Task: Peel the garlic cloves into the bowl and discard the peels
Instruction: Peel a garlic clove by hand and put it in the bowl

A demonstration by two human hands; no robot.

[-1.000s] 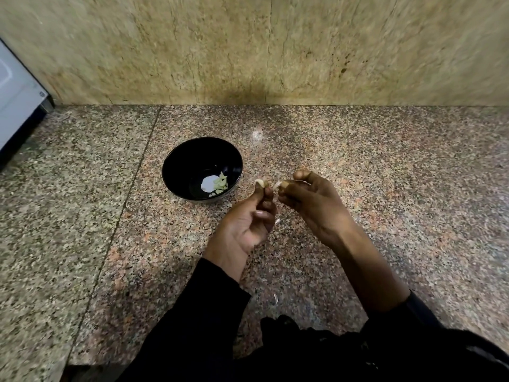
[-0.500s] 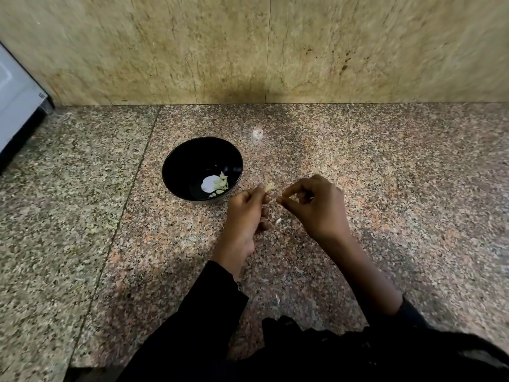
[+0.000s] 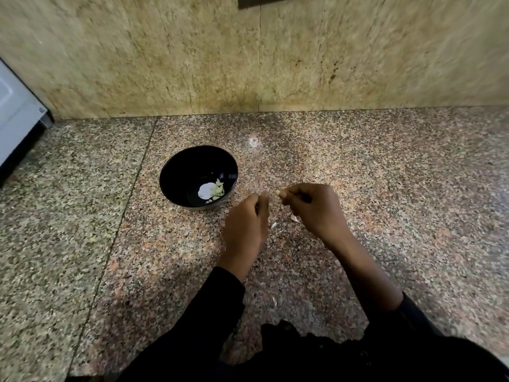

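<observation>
Your right hand [image 3: 316, 209] pinched a small pale garlic clove [image 3: 280, 192] at its fingertips, just right of the black bowl [image 3: 176, 172] on the granite desk [image 3: 385, 188]. Your left hand [image 3: 246, 224] curled beside it; I could not tell whether its grip held anything. Peeled cloves [image 3: 217, 189] lay in the bowl; peel scraps [image 3: 294, 217] lay on the desk beneath your hands.

Speckled polished granite countertop [image 3: 358, 188] with a dull sheen | glossy black bowl [image 3: 176, 172], smooth-walled | mottled beige stone wall [image 3: 137, 56], polished | matt black cloth sleeve [image 3: 209, 312] | papery pale garlic peels [image 3: 294, 217]
</observation>
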